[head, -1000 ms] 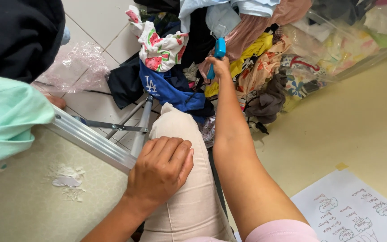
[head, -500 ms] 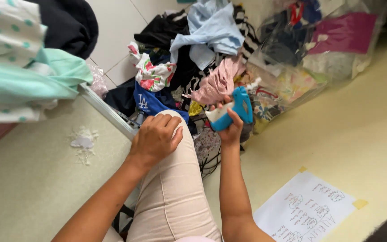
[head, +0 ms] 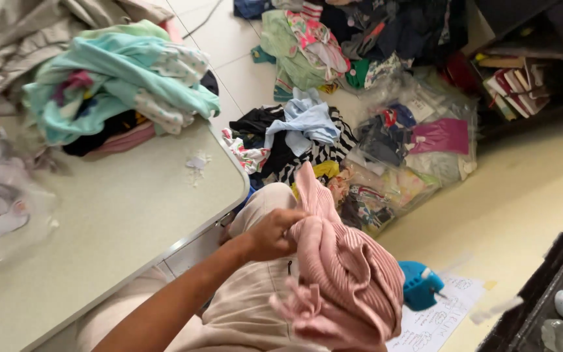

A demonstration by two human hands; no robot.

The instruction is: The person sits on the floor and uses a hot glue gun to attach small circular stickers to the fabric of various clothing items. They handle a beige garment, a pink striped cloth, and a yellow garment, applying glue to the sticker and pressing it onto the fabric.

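Observation:
My left hand is closed on a pink ribbed garment that is bunched over my lap and my beige trousers. The garment covers my right hand, so the hand itself does not show. A blue hand tool with a white tip sticks out from the garment's right side, above a sheet of paper on the floor. Earlier frames show my right hand gripping that tool.
A pale table on my left carries a heap of mint and grey clothes and a clear plastic bag. Clothes and bagged garments lie on the floor ahead. A black crate of bottles stands at right.
The pink garment has come off the floor pile onto my lap. My left hand left my knee and took hold of it. The blue tool dropped lower, to the right.

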